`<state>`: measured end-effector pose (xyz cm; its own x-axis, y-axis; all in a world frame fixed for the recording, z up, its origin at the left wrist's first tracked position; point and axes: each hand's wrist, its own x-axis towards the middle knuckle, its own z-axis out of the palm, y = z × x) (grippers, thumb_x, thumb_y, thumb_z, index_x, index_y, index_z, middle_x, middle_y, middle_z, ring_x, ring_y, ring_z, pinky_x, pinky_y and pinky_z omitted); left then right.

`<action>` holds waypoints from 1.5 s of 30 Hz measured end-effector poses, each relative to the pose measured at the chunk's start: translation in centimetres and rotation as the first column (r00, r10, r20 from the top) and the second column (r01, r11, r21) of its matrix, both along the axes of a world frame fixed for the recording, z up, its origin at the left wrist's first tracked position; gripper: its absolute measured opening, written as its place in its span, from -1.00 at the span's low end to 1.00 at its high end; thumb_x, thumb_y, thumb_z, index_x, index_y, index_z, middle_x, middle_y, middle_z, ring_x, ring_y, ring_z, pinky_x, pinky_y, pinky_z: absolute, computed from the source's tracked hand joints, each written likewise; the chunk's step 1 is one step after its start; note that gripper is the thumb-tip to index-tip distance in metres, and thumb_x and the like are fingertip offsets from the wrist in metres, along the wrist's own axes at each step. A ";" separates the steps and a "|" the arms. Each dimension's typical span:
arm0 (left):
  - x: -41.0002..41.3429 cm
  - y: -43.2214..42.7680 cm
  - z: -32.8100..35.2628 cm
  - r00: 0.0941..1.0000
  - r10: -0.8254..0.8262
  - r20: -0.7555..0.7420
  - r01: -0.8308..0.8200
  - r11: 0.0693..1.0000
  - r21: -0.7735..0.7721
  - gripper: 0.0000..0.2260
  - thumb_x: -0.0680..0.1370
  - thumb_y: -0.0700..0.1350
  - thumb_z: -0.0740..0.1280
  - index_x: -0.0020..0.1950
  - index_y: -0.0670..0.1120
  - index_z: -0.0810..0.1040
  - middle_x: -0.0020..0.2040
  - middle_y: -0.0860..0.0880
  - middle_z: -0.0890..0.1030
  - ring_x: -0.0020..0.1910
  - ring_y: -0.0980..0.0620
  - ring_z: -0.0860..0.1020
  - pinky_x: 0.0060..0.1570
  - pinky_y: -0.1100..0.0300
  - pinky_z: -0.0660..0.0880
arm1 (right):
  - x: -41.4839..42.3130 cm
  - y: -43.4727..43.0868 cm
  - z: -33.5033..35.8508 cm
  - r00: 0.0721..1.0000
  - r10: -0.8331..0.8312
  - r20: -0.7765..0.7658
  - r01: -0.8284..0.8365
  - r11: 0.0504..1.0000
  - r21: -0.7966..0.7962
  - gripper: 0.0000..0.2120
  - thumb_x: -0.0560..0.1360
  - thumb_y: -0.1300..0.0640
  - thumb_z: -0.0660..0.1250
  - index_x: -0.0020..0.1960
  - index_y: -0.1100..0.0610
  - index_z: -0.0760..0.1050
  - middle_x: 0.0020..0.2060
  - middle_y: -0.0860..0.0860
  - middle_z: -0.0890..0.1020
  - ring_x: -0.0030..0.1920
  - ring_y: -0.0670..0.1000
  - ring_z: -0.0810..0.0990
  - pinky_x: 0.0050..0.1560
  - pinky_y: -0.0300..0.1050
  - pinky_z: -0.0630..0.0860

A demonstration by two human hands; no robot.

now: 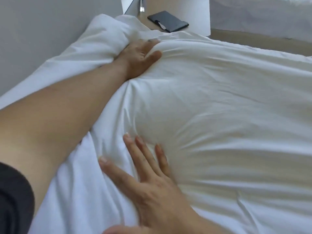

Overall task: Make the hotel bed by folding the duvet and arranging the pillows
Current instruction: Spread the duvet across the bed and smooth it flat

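A plump white pillow (211, 105) fills the middle of the head view, lying on the white bedding (81, 191). My left hand (140, 56) reaches far forward and presses flat against the pillow's far left end, fingers partly sunk between it and a second bunched white pillow (104, 36) by the wall. My right hand (148, 176) rests with fingers spread on the pillow's near left corner, palm down, gripping nothing.
A grey wall (42, 31) runs along the left. Behind the pillows stands a wooden nightstand (152, 7) with a black flat object (168, 21) on it. White bedding of another bed (270, 10) shows at the top right, with floor in between.
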<state>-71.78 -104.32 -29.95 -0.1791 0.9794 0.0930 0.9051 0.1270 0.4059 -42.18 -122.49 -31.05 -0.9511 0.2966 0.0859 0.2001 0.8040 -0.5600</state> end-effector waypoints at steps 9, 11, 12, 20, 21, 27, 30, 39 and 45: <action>-0.3 -1.0 0.4 0.990 -0.103 -0.093 0.097 0.993 -0.070 -0.44 0.67 0.25 0.06 0.64 0.13 0.06 0.61 -0.04 0.20 0.58 -0.03 0.13 0.50 0.16 -0.03 | 0.5 -1.1 0.4 1.000 -0.028 -0.002 0.028 0.999 0.034 -0.11 0.34 -0.51 0.02 0.60 -0.29 -0.12 0.63 0.05 -0.13 0.62 0.05 -0.19 0.51 0.22 -0.15; 0.0 -1.6 -0.1 0.983 -0.105 -0.153 0.106 0.994 -0.002 -0.42 0.66 0.24 0.05 0.64 0.10 0.07 0.61 -0.06 0.20 0.59 -0.04 0.13 0.50 0.18 -0.04 | 0.3 -0.8 0.1 0.999 -0.048 -0.001 0.048 0.998 0.047 -0.12 0.35 -0.51 0.02 0.60 -0.29 -0.12 0.63 0.05 -0.13 0.62 0.05 -0.19 0.51 0.21 -0.16; 0.1 -1.6 -0.2 0.986 -0.091 -0.141 0.099 0.994 0.049 -0.41 0.64 0.25 0.04 0.64 0.08 0.11 0.60 -0.07 0.23 0.58 -0.05 0.15 0.51 0.16 -0.02 | 0.4 -0.8 0.1 0.999 -0.043 0.012 0.043 0.998 0.041 -0.11 0.34 -0.52 0.03 0.59 -0.30 -0.13 0.63 0.04 -0.15 0.62 0.04 -0.21 0.51 0.20 -0.19; 1.9 -1.9 0.0 0.980 0.061 -0.192 -0.082 0.991 -0.106 -0.22 0.47 0.46 -0.16 0.63 0.14 0.05 0.62 -0.09 0.16 0.60 -0.06 0.08 0.54 -0.13 0.03 | 0.3 -0.5 0.3 0.988 -0.020 0.153 0.015 0.999 0.035 -0.16 0.39 -0.55 0.00 0.56 -0.36 -0.23 0.57 -0.04 -0.40 0.54 -0.02 -0.48 0.49 0.20 -0.40; 2.5 -2.4 0.8 0.980 0.104 -0.170 -0.129 0.981 -0.143 -0.27 0.52 0.44 -0.11 0.64 0.15 -0.01 0.64 -0.07 0.09 0.62 -0.06 0.02 0.54 -0.15 0.02 | 0.4 -0.7 0.5 0.986 -0.019 0.168 0.013 0.999 0.032 -0.17 0.39 -0.57 -0.03 0.56 -0.37 -0.24 0.57 -0.04 -0.41 0.53 -0.03 -0.49 0.49 0.20 -0.41; 7.3 -11.3 4.5 0.979 0.158 -0.131 -0.194 0.923 -0.334 -0.44 0.68 0.22 -0.08 0.63 0.14 -0.19 0.65 0.06 -0.20 0.63 0.03 -0.18 0.54 -0.15 -0.19 | 1.1 -1.4 2.1 0.966 -0.016 0.257 0.018 1.000 -0.003 -0.20 0.36 -0.58 -0.13 0.51 -0.42 -0.34 0.54 -0.05 -0.47 0.46 -0.10 -0.59 0.51 0.20 -0.42; 9.8 -19.0 5.0 0.970 0.195 -0.144 -0.236 0.899 -0.370 -0.43 0.68 0.21 -0.06 0.64 0.13 -0.20 0.65 0.09 -0.23 0.62 0.07 -0.20 0.53 -0.11 -0.22 | 1.7 -2.0 3.0 0.952 -0.020 0.307 0.021 1.000 0.001 -0.24 0.43 -0.56 -0.07 0.50 -0.43 -0.35 0.55 -0.04 -0.45 0.50 -0.04 -0.54 0.52 0.21 -0.39; 20.2 -40.6 4.5 0.830 0.516 0.212 -0.524 0.851 -0.018 -0.31 0.51 0.38 -0.02 0.61 0.16 0.13 0.63 0.17 0.06 0.59 0.23 -0.06 0.59 0.07 0.02 | 6.6 -5.6 5.0 0.954 -0.076 0.289 0.070 0.997 0.031 -0.28 0.52 -0.46 -0.18 0.57 -0.27 -0.33 0.58 -0.08 -0.37 0.54 -0.04 -0.45 0.55 0.11 -0.37; 30.0 -44.6 0.9 0.434 0.744 0.508 -0.898 0.407 0.170 -0.36 0.63 0.18 0.22 0.61 -0.10 0.17 0.61 0.00 0.15 0.60 0.10 0.06 0.55 0.14 0.04 | 10.9 -7.8 5.1 0.971 -0.083 0.225 0.073 0.996 0.052 -0.16 0.36 -0.53 -0.36 0.56 -0.23 -0.39 0.56 -0.10 -0.40 0.53 -0.05 -0.49 0.55 0.05 -0.37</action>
<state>-41.74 -148.90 -29.01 -0.9642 0.2157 0.1545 0.2461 0.5102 0.8241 -31.29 -130.32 -25.96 -0.9211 0.3717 -0.1156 0.3815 0.8028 -0.4582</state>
